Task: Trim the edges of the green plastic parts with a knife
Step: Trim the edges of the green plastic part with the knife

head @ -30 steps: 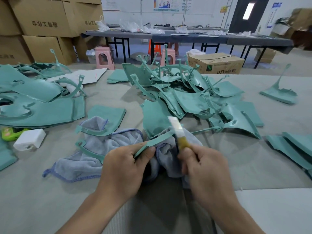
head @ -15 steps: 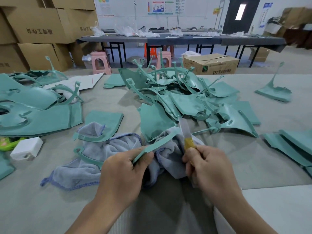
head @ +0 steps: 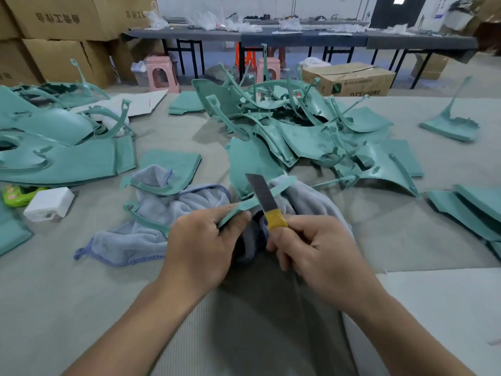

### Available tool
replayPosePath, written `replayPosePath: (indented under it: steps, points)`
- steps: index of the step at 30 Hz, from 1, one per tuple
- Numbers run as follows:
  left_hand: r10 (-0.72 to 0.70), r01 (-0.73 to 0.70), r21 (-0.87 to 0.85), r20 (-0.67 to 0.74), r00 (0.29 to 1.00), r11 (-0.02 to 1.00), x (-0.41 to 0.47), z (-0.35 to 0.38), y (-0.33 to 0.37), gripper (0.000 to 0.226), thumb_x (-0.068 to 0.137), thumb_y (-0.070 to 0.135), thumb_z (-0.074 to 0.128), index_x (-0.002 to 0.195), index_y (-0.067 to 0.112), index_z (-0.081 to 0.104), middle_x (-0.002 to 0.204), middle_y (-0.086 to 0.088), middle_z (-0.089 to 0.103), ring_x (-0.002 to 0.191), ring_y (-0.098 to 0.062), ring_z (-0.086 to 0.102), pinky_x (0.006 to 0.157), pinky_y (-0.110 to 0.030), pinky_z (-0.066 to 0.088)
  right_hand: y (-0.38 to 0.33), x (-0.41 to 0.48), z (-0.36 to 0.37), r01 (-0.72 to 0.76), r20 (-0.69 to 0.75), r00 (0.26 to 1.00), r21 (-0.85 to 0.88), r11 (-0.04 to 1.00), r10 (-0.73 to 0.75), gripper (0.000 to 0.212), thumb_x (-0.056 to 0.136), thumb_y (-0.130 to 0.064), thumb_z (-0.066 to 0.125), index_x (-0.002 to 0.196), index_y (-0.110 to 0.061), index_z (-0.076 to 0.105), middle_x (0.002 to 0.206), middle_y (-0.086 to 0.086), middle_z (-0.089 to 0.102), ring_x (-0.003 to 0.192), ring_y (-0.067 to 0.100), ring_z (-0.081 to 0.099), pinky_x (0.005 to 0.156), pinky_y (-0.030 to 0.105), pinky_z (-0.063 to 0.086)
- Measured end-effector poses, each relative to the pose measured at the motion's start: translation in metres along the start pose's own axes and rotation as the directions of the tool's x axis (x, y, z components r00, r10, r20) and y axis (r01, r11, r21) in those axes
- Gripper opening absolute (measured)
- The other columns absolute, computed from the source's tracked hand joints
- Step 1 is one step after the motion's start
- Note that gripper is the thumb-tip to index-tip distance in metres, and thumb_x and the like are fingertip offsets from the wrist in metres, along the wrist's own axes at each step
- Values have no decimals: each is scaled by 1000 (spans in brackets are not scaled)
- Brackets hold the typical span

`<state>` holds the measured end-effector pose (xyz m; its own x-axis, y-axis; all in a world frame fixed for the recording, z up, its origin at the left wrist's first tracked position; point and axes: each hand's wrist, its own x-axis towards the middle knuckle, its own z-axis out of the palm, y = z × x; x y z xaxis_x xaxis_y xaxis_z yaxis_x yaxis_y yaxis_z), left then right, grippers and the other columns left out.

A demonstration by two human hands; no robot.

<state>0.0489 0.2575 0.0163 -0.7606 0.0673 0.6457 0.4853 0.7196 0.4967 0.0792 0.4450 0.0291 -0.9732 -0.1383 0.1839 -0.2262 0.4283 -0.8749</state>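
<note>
My left hand grips one end of a thin green plastic strip that slants up to the right over a grey-blue cloth. My right hand holds a knife by its yellow-taped handle. The grey blade lies across the strip just right of my left fingers, tip pointing up and left. A big heap of green plastic parts sits behind the hands, mid-table.
Flat green panels are stacked at the left, more green pieces at the right edge, and one upright part at far right. A white block and a lime-green object lie at left. Cardboard boxes, stools and long tables stand behind.
The blade has slid down the strip toward my left hand and tilted leftward. My right hand has moved closer to my left. The view has shifted a little.
</note>
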Motion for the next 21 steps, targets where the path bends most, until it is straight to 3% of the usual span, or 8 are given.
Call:
replayPosePath:
  steps: [2,5,7,9,11,16,18,21]
  points:
    - [-17,17,3,5,1000,1000,0,-1,1,28,90,38,63,103,46,40,86,39,48,62,27,43,58,4,29,2,3,-2,-67,-17,998,-140,988,65,42,95,-42,54,65,-16,66,53,0,64,43,7,50,47,28,42]
    - [-45,46,-7,54,998,999,-2,-1,-1,18,91,40,62,101,46,48,70,44,52,61,26,44,59,2,29,9,12,-13,-248,-197,958,-214,945,207,44,98,-28,54,58,-16,67,52,-2,66,52,10,59,57,33,45]
    - [-43,44,-9,64,997,999,-4,-2,0,21,91,41,62,97,50,44,68,44,51,61,22,45,58,-1,30,8,11,-12,-187,-199,966,-88,978,167,42,99,-26,54,60,-15,69,52,1,65,46,10,55,53,27,40]
    - [-38,39,-16,62,997,999,-4,-2,3,26,92,41,60,99,54,38,75,39,52,61,5,46,54,-12,29,2,4,-6,-46,-97,994,19,999,48,37,98,-30,55,67,-15,69,53,3,65,42,11,50,48,26,38]
    - [-43,43,-7,65,997,999,-4,-3,3,24,92,43,59,100,54,39,83,37,51,63,-4,41,54,-17,27,-4,-1,-1,6,3,1000,-23,1000,-6,35,96,-33,56,68,-17,69,54,3,64,40,11,48,43,26,37]
    - [-53,54,-11,59,997,999,-3,-3,0,16,92,36,63,96,44,50,77,38,52,61,16,47,59,2,30,6,13,-20,-249,-211,958,-289,924,192,42,96,-28,57,56,-17,67,53,2,65,56,20,59,62,38,50]
    - [-41,41,4,58,997,999,-4,-3,2,24,92,36,63,108,42,47,92,38,44,66,8,48,61,4,29,3,11,-21,-194,-191,969,-189,963,158,41,97,-26,57,59,-17,69,52,2,65,50,16,57,56,34,45]
    - [-68,69,-16,83,994,997,-5,-4,2,24,92,40,60,111,44,46,91,37,46,62,21,46,60,2,30,-9,1,-9,-15,4,1000,-71,997,15,34,93,-31,57,64,-18,69,52,2,64,42,8,48,46,24,39]
